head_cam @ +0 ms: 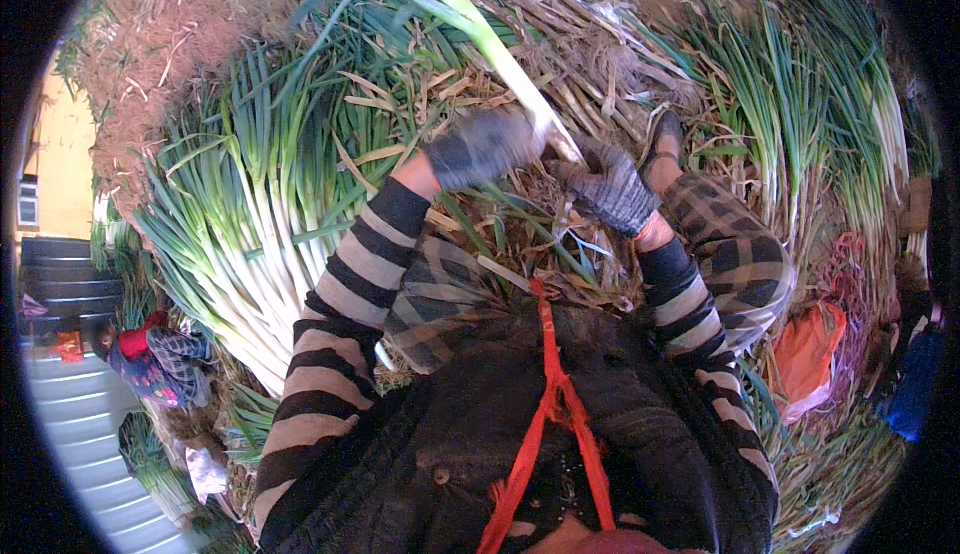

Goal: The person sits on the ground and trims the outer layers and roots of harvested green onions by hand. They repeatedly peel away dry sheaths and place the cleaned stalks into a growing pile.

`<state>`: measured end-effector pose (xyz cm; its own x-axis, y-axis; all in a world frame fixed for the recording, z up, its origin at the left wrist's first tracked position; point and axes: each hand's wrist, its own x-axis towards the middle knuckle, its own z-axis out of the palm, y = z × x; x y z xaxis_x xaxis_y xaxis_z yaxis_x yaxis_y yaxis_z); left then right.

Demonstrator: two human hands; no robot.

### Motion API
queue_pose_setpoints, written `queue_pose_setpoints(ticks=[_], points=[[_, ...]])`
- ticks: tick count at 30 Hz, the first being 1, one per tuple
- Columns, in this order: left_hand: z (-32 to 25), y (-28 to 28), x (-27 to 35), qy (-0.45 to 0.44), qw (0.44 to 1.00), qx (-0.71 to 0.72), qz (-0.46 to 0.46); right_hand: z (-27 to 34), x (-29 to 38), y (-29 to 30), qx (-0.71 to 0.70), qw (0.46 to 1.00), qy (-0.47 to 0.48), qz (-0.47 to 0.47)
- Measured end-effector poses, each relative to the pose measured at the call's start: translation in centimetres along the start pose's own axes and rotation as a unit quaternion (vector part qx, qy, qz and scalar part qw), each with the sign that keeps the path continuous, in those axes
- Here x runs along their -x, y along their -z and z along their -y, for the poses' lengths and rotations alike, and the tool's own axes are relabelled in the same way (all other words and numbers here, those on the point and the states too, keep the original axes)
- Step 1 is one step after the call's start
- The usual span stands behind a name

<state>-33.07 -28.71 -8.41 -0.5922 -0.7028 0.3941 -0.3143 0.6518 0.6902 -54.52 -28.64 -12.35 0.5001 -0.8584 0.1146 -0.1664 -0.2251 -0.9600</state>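
Note:
Both of my hands wear dark knitted work gloves. A green onion stalk [517,73] slants between them, its pale root end low and its green leaves running up to the top of the view. My left hand [487,147], blurred, is beside the lower white shank; whether its fingers close on it is unclear. Around the root end, my right hand [611,182] has its fingers curled. Loose dry leaves and peelings [547,216] lie in my lap, below the hands. A red cord [551,359] hangs down my front.
Peeled green onions [262,239] lie fanned on the left. Unpeeled stalks [577,96] are heaped ahead, with more bundles [780,126] on the right. An orange bag [810,355] lies by my right knee. Another person [161,359] sits at far left, near corrugated metal sheeting [90,419].

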Motion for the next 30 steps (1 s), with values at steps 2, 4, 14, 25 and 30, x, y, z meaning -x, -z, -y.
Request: queue_pose_setpoints(ticks=[2,4,14,25,30], points=[[-1.5,-1.9,-0.3,-0.020,0.968,-0.050,0.246,0.2,-0.5,0.5,0.045,0.999,0.011,-0.007],[-2.0,-2.2,-0.6,0.090,0.913,0.090,0.389,0.4,-0.8,0.9,0.040,0.997,0.059,-0.008],[3.3,1.1,0.2,0.209,0.857,0.376,-0.285,1.9,0.6,0.4,-0.106,0.987,-0.080,0.093],[3.5,0.5,1.0,0.201,0.905,0.091,-0.364,1.9,0.2,-1.0,-0.091,0.989,0.058,0.102],[3.0,-3.7,3.5,0.053,0.986,-0.145,0.062,2.6,0.1,-0.5,-0.127,0.987,-0.060,0.076]])
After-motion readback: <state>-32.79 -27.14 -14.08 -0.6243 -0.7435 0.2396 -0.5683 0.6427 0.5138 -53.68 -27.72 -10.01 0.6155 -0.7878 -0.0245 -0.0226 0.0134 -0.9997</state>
